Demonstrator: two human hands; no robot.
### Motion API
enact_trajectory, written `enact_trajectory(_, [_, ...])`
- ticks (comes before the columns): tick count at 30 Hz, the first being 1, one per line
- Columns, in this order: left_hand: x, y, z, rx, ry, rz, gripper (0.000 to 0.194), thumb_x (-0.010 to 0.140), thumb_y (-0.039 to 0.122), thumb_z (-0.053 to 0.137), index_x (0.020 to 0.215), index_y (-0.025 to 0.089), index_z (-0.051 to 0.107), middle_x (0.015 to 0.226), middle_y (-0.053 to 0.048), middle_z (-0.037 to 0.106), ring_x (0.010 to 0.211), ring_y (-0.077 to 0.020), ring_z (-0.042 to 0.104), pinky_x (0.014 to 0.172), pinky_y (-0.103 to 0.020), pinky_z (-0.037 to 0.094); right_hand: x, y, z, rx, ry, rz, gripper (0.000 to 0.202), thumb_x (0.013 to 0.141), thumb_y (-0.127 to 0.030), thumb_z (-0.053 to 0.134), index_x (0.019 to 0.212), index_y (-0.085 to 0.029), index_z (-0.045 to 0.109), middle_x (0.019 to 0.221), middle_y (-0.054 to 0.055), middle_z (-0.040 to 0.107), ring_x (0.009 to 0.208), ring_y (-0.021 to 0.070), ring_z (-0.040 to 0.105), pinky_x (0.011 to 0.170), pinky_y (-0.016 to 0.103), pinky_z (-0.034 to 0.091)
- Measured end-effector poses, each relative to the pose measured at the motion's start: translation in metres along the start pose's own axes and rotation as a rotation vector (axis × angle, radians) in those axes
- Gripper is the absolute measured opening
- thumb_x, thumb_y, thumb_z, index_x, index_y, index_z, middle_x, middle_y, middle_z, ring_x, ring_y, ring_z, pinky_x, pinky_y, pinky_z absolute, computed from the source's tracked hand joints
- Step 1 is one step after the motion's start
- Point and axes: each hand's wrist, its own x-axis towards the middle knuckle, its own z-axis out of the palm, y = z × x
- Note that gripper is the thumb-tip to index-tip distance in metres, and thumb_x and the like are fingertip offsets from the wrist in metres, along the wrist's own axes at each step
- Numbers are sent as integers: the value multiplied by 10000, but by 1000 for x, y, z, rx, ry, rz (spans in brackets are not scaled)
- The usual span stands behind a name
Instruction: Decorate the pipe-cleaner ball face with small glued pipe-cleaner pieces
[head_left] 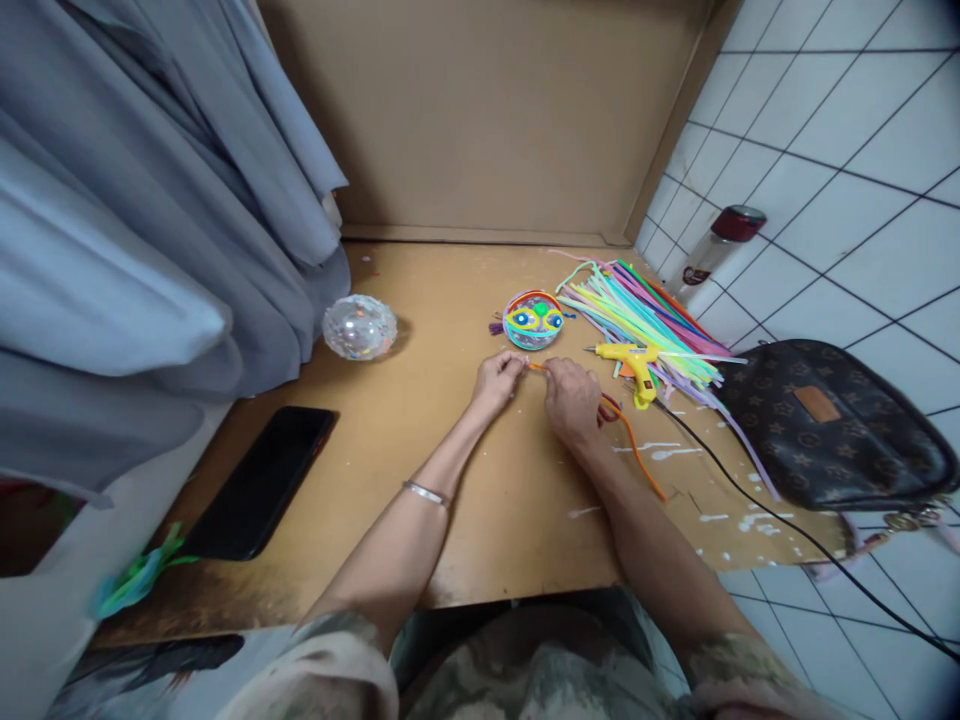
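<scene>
An orange pipe cleaner (634, 447) runs through both hands, and a short stretch of it shows between them. My left hand (501, 382), with a silver bracelet on the wrist, pinches one end. Fingers closed, my right hand (572, 398) grips it a little further along, and the loose tail trails over the table to the right. A dark red pipe cleaner (610, 408) lies curled beside my right hand; whether the hand touches it I cannot tell. Just beyond the hands sits a round ball (532, 322) decorated with coloured strips, two blue eyes and a green nose.
A yellow glue gun (634, 364) with a black cord (742, 490) lies right, by a bundle of pipe cleaners (637, 315). Behind are a patterned bag (840, 450) and a bottle (709, 258). Left are a clear ball (360, 328), a phone (262, 483) and a grey curtain (172, 200).
</scene>
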Motion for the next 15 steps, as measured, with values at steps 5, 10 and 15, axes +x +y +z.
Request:
enact_trajectory(5, [1, -1, -8, 183, -87, 132, 209, 844, 370, 628, 765, 179, 655, 634, 32, 534, 614, -118, 437, 594, -240, 346, 1, 1, 2, 14, 5, -7, 333, 1059, -185, 396, 1116, -172, 724, 1080, 121, 751, 964, 237, 597, 764, 339, 254])
enact_trajectory(10, [2, -2, -12, 260, -186, 139, 249, 849, 409, 629, 790, 169, 659, 638, 32, 514, 635, -123, 424, 611, -253, 332, 3, 8, 9, 7, 62, -53, 304, 1053, -199, 424, 1082, -176, 725, 1015, 115, 740, 915, 236, 565, 749, 338, 233])
enact_trajectory(15, [0, 1, -14, 298, -234, 91, 296, 806, 455, 665, 773, 161, 663, 625, 38, 493, 614, -113, 383, 600, -263, 293, 4, 12, 10, 9, 80, -85, 271, 1052, -218, 457, 1062, -194, 727, 991, 103, 733, 913, 238, 559, 754, 340, 228])
